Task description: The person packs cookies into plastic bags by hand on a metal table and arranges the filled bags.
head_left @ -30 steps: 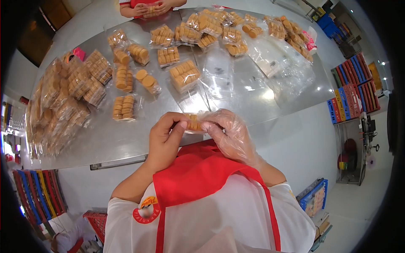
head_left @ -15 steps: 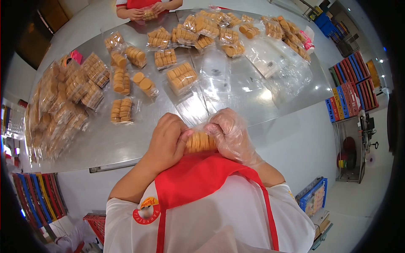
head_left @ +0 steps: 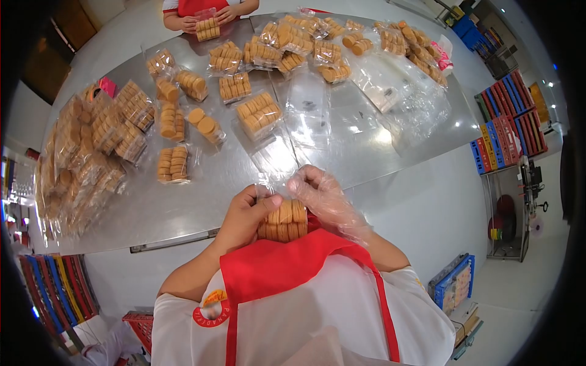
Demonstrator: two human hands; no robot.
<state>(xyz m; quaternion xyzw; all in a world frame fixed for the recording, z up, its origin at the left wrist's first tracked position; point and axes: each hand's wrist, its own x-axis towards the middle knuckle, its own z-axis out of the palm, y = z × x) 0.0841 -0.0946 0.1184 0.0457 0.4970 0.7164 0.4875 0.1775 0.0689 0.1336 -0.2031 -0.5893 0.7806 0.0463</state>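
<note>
Close to my red apron, a clear plastic bag of round golden cookies shows its cookies stacked in rows. My bare left hand grips its left side, thumb lying over the upper edge. In a thin transparent glove, my right hand has its fingers curled and pinched at the bag's loose top plastic, on the upper right. Just past my hands, the metal table holds another cookie bag and a stack of flat clear bags.
A large heap of bagged cookies covers the table's left end, and more bags lie along the far side. Loose plastic sheeting spreads at right. Across the table, a co-worker's hands hold a cookie bag. Stacked crates stand at right.
The cookie bag in my hands has tipped so more of its rows show. My right hand has moved slightly right and down, its fingers less bunched. The co-worker's bag is now held upright.
</note>
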